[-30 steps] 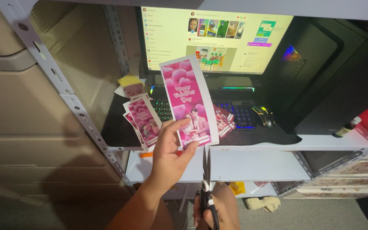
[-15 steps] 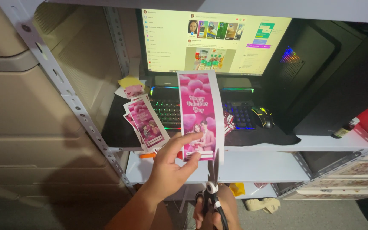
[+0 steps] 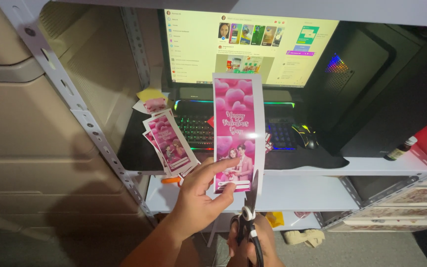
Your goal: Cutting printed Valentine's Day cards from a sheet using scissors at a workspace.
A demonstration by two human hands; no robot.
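- Metal shelving carries a lit keyboard, monitor and trimmed pink cards.
- Left hand pinches the pink strip.
- Right hand grips scissors, blades parted at its white right margin; that edge looks barely started.

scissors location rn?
Head view, bottom centre: the scissors are in the right hand, blades up along the right edge of the pink card strip pinched by the left hand.

Lit monitor screen at the back of the shelf, pale yellow-white with small coloured tiles. Tall pink printed card with hearts, white-bordered, upright before the keyboard. Stack of matching pink cards fanned at left. Yellow sticky notes behind. Small dark bottle with pale label at far right.
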